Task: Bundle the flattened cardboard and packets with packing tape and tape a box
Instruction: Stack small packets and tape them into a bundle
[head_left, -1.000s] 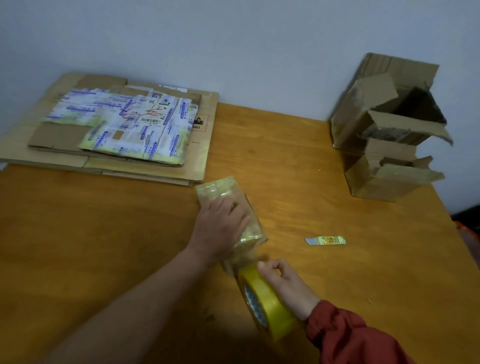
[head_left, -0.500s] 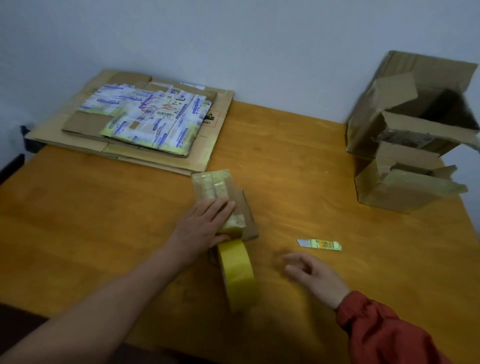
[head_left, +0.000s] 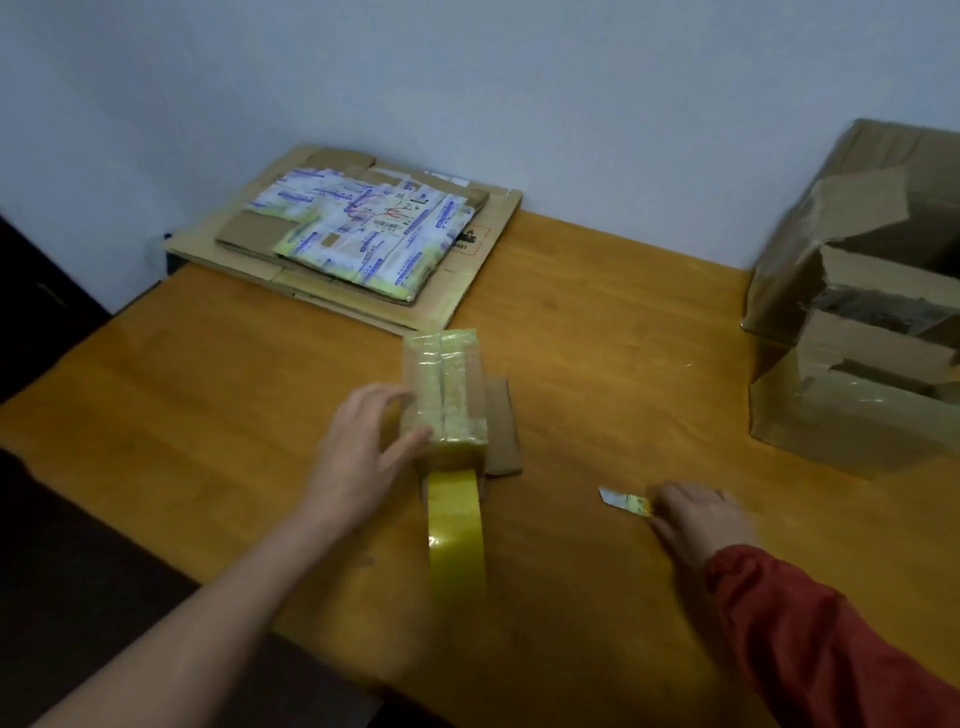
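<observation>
Far left, back corner of table (head_left: 208, 395): flattened cardboard (head_left: 478, 260), several sheets stacked, lying flat against the wall. One corner overhangs the table's left edge. Packets (head_left: 363, 228) lie flat on top of it, white with blue print and one label with red scribble. No tape seen round the stack, though the picture is too soft to be sure.

Centre: left hand (head_left: 363, 452), bare forearm coming from lower left. Fingers spread and nearly straight, laid against the left side of the box (head_left: 447, 389); thumb at the near left corner. A touching or steadying contact, not a wrap round it.

Box: small, long axis running away from the camera, top covered in glossy tape. One brown flap (head_left: 501, 426) lies out flat on the table on its right side.

Tape roll (head_left: 457, 530): yellow, standing on edge, butted against the box's near end, in line with it. Neither hand is on it.

Right of centre: cutter (head_left: 621, 501), small, blade tip pointing left, flat on the table. Right hand (head_left: 696, 519), in a red sleeve (head_left: 810, 639), covers its right end, palm down. Fingertips hidden; cannot tell if they pinch it or only touch.

Far right: two open cartons, the large one (head_left: 857, 249) at the back, the small one (head_left: 841, 431) in front, flaps loose and torn.
</observation>
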